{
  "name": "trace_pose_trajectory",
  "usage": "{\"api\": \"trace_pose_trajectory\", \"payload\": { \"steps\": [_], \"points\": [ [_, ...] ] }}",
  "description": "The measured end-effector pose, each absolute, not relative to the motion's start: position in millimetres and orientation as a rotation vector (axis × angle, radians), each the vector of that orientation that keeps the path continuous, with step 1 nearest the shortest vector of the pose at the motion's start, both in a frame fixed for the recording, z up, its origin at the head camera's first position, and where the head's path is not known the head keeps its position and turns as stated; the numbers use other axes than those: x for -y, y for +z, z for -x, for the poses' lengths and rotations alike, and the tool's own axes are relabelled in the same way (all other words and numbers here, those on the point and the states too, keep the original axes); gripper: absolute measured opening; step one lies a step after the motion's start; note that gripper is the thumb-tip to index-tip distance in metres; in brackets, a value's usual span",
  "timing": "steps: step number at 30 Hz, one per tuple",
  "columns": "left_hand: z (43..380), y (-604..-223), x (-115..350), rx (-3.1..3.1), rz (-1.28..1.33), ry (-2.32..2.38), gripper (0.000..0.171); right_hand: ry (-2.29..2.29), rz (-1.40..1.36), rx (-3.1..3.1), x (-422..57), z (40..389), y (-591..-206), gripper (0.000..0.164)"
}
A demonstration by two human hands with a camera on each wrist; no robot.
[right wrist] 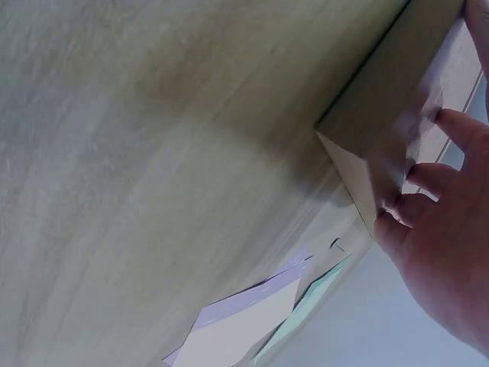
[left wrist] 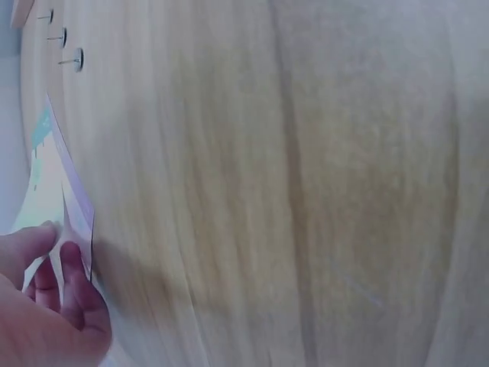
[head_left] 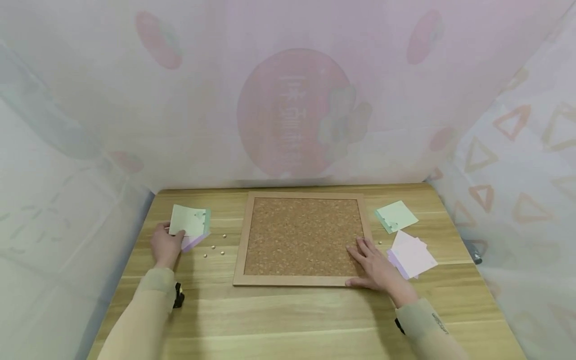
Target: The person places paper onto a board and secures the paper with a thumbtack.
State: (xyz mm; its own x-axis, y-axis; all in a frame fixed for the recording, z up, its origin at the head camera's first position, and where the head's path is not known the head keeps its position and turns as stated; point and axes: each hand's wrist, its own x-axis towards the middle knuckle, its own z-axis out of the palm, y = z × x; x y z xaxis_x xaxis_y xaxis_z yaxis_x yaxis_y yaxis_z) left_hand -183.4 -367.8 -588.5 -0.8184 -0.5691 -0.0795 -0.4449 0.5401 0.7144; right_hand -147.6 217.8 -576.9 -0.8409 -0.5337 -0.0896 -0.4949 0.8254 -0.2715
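My left hand (head_left: 165, 246) pinches a pale green sticky note (head_left: 186, 220) by its near edge, between thumb and fingers. A purple-edged note (head_left: 194, 242) lies partly hidden beneath it; in the left wrist view my fingertips come between the two sheets. Spread across the right lower corner of a wood-framed cork board (head_left: 301, 237), my right hand (head_left: 375, 267) rests with its fingers on the cork and frame. Several thumbtacks (head_left: 213, 247) lie between the left notes and the board. In the left wrist view some thumbtacks (left wrist: 79, 60) show their points sideways.
Right of the board lie another green note (head_left: 397, 216) and a fanned stack of purple-edged notes (head_left: 414, 254). One thumbtack (head_left: 380, 243) sits by the frame's right side. Patterned cloth (head_left: 297, 150) hangs behind the wooden table (head_left: 279, 325) and at both sides.
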Motion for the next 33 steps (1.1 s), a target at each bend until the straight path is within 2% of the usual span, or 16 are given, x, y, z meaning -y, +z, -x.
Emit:
{"api": "trace_pose_trajectory", "payload": {
  "steps": [3, 11, 16, 24, 29, 33],
  "points": [
    [182.9, -584.4, 367.6, 2.576, -0.857, -1.209, 0.053, -0.317, 0.811, -2.848, -215.8, 147.5, -575.6, 0.097],
    [185.2, -570.3, 369.0, 2.331, -0.839, -1.596, 0.051, -0.207, 0.763, -2.866, -202.1, 141.8, -575.5, 0.11],
    [184.4, -560.6, 367.3, 2.172, -0.794, -1.698, 0.043, -0.24, 0.753, -2.917, -201.7, 138.0, -577.5, 0.106],
    [180.9, -526.9, 343.1, 1.968, -0.685, -1.932, 0.02, -0.287, 0.754, -2.904, -202.5, 137.4, -577.2, 0.101],
    [180.4, -516.7, 323.1, 2.011, -0.55, -2.005, 0.014, -0.309, 0.769, -2.918, -202.4, 138.5, -578.2, 0.101],
    [185.4, -523.0, 310.5, 2.081, -0.452, -2.014, 0.013, -0.328, 0.775, -2.922, -203.7, 139.3, -580.9, 0.102]
  ]
}}
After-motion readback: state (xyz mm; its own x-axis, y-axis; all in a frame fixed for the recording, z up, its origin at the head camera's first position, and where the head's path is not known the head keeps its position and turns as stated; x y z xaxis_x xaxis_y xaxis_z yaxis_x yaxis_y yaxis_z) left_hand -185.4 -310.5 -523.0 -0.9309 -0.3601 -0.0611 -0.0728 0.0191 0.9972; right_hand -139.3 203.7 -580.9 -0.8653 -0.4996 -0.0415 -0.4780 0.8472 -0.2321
